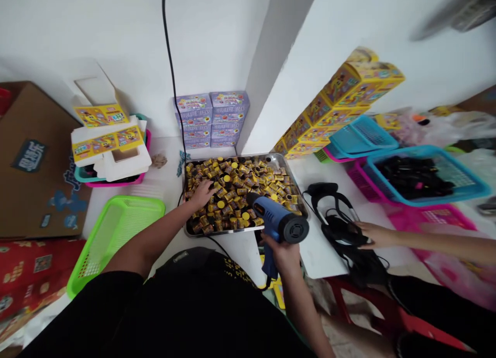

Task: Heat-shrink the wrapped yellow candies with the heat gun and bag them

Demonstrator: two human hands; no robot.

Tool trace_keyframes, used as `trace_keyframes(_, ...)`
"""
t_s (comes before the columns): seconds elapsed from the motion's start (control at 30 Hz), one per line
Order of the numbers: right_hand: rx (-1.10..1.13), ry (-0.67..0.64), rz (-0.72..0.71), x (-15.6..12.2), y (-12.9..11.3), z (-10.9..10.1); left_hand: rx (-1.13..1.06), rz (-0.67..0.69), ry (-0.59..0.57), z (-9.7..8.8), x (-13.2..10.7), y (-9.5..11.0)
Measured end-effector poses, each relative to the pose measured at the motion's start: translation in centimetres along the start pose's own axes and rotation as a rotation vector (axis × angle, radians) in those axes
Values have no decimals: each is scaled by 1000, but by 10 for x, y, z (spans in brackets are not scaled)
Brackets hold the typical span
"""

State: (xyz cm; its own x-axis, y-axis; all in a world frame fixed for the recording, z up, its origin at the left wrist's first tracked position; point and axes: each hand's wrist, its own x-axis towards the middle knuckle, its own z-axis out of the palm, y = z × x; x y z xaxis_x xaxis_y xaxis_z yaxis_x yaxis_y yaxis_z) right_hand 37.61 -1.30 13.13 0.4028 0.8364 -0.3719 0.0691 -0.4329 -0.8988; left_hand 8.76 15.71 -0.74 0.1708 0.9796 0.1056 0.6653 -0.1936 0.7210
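Note:
A blue heat gun [274, 217] is in my right hand [285, 255], fingers wrapped round its handle. Its dark nozzle points left over a metal tray [248, 229] heaped with small yellow-and-brown cylinders [232, 192], some showing yellow caps. My left hand [202, 194] rests on the left part of this heap with its fingers stretched out over the cylinders; the fingertips are partly lost among them. Whether it pinches one is not visible. A black cord [221, 244] runs along the tray's front edge.
Purple boxes [211, 119] and stacked yellow boxes [321, 115] stand behind the tray. A green basket [116, 229] lies left, below opened yellow boxes [112, 141]. At right are headphones [337, 218], another person's hand [377, 235] and a blue basket [426, 195] of black items.

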Motion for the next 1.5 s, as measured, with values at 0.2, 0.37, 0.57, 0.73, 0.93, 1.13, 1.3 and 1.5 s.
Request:
trace_keyframes(0.2, 115, -41, -52, 17, -10, 17, 144, -103, 235, -5, -61, -1)
trace_keyframes(0.37, 141, -11, -180, 53, -35, 41, 200, -269, 267, 6, -117, -14)
trace_keyframes(0.57, 2, 103, -250, 99, -53, 40, 224, -268, 175, 23, -145, -24)
trace_keyframes(0.73, 59, -38, -209, 115, -58, 33, 245, -234, 153, 28, -147, -24)
trace_keyframes(0.93, 90, 28, -225, 111, -61, 33, 257, -257, 191, 23, -144, -17)
trace_keyframes(1.13, 193, 41, -135, 86, -44, 21, 236, 38, 143, 2, -52, 43)
trace_keyframes(1.3, 250, 170, -70, 56, -22, 2, 289, 292, -87, 24, 77, 107)
trace_keyframes(1.5, 255, 151, -48, 28, -15, -27, 411, 213, -394, 64, 143, 121)
